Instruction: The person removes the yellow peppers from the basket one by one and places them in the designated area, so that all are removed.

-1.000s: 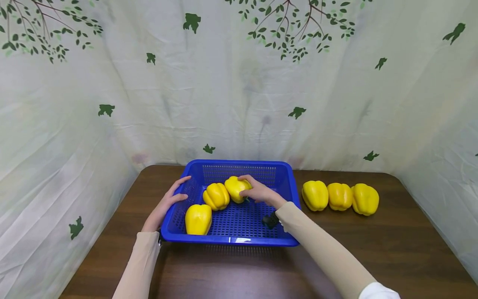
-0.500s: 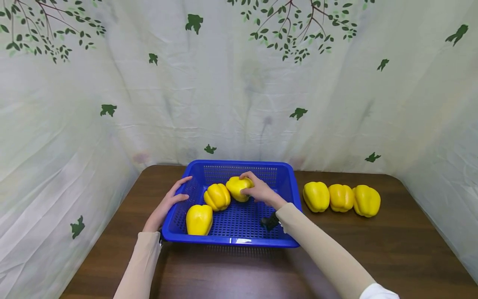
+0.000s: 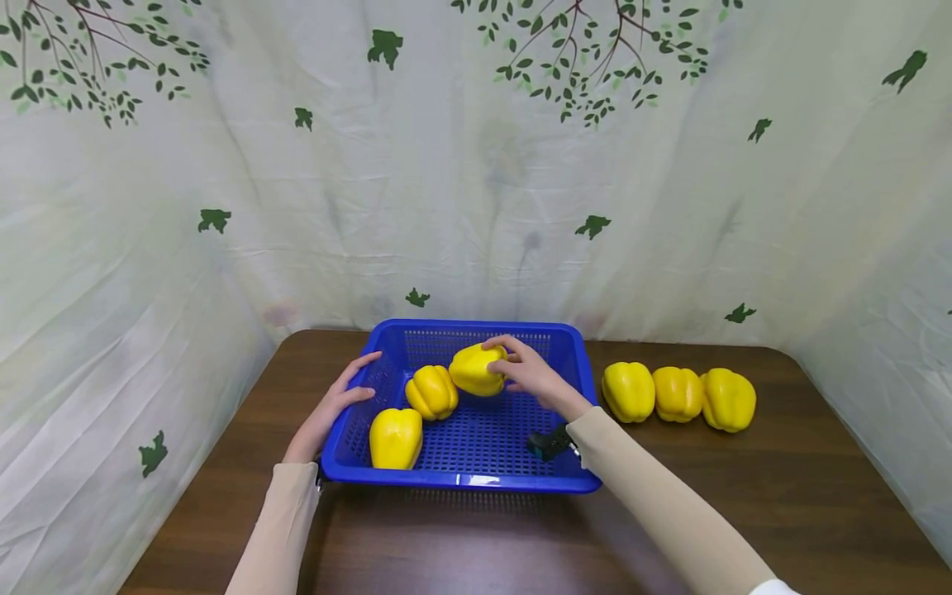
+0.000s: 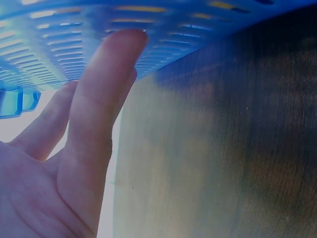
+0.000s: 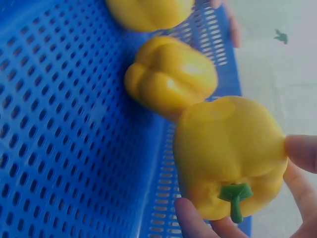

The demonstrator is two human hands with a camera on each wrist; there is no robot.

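My right hand (image 3: 531, 372) holds a yellow bell pepper (image 3: 476, 369) by its stem end, fingers and thumb spread round it, over the back part of a blue plastic basket (image 3: 461, 479). Its green stem (image 5: 236, 198) shows in the right wrist view. Just left of it lies a second yellow pepper (image 3: 432, 392), overlapping it in this view. A third pepper (image 3: 396, 438) rests in the front left corner. At the basket's left side is my left hand (image 3: 338, 401), its fairly straight fingers (image 4: 94, 99) against the slotted wall.
On the brown wooden table (image 3: 706, 496), right of the basket, three yellow peppers (image 3: 678, 394) stand in a row. A pale curtain (image 3: 476, 207) with leaf prints hangs behind the table and along both sides. A small dark device (image 3: 549, 443) sits at my right wrist.
The pepper in my right hand has tilted and risen slightly, and the right hand has shifted a little to the right. My left hand stays at the basket's side.
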